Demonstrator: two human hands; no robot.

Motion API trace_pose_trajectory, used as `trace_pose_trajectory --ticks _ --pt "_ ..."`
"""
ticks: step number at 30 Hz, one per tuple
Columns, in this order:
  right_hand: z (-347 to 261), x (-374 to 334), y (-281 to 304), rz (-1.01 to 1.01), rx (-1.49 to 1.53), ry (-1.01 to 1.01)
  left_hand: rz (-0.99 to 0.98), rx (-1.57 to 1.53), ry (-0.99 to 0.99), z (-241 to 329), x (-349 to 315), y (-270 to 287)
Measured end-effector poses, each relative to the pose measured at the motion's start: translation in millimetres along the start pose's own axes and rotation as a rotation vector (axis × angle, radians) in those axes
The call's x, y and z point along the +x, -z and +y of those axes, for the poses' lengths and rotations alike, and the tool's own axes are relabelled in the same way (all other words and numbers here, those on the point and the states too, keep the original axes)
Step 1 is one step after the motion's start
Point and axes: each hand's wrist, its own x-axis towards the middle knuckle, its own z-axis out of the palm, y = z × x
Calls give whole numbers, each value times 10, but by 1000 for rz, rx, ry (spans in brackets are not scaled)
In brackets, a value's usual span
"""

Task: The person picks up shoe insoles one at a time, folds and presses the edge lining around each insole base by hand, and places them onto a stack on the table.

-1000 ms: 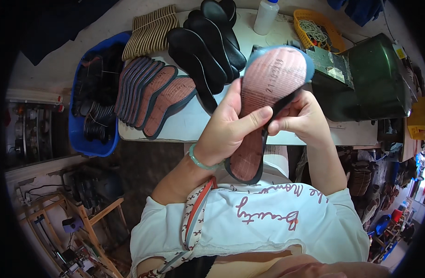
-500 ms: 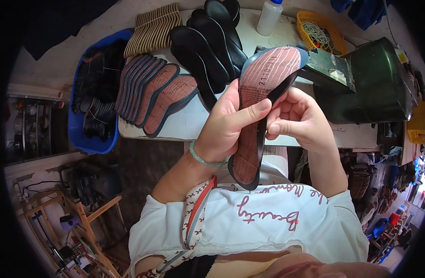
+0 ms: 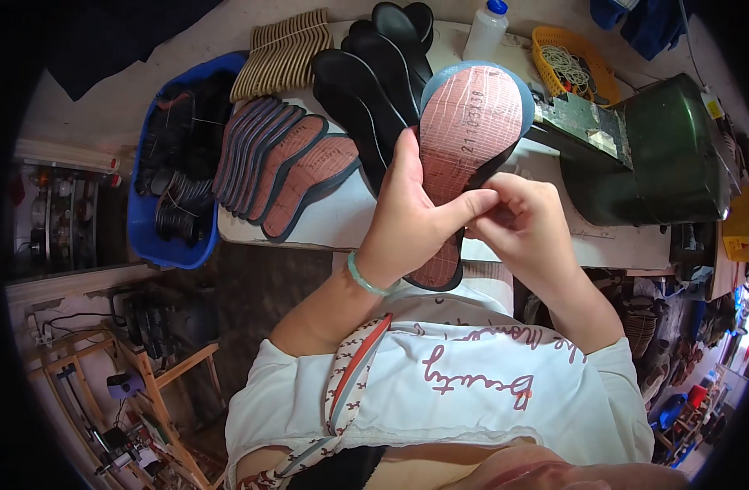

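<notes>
A shoe insole [image 3: 475, 110] with a reddish-brown, line-patterned underside and a dark rim is held up over the table's front edge, its wide end pointing away from me. My left hand [image 3: 408, 214] is closed around its narrow middle from the left, thumb across the brown face. On the other side, my right hand [image 3: 523, 219] pinches at the insole's right edge, close to my left thumb; its fingertips are partly hidden. Behind the hands lie several black insoles [image 3: 360, 86], shiny side up. Left of these, more brown-faced insoles [image 3: 297, 159] overlap in a row.
A green machine [image 3: 645, 167] stands at the right of the white table [image 3: 321, 224]. Toward the back are a blue-capped bottle [image 3: 484, 39], a yellow basket [image 3: 604, 91] with string, and a tied bundle of beige curved pieces [image 3: 280, 53]. A blue bin [image 3: 137, 220] holding black bundles sits left.
The insole has turned its brown face more squarely toward me, and its near end has moved away from my body. Both hands keep their hold, the right now nearer the left thumb.
</notes>
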Motion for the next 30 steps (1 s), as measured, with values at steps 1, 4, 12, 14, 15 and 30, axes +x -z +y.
trace_pose_trajectory --ticks 1,4,12,14,15,30 --pt "-26 -11 -24 4 87 0 -7 -98 30 7 -4 15" --pt "-83 -8 68 -188 655 -200 -84 -416 253 134 -53 73" --pt "-68 -43 123 -221 889 -164 -229 -760 418 163 -87 -9" --pt "-86 -76 99 -174 912 -85 -235 -815 429 190 -92 -37" --pt "-90 -84 94 -173 912 -87 -234 -816 431 184 -92 -38" --pt "-188 -125 178 -223 806 -115 -176 -729 423 243 -176 -79"
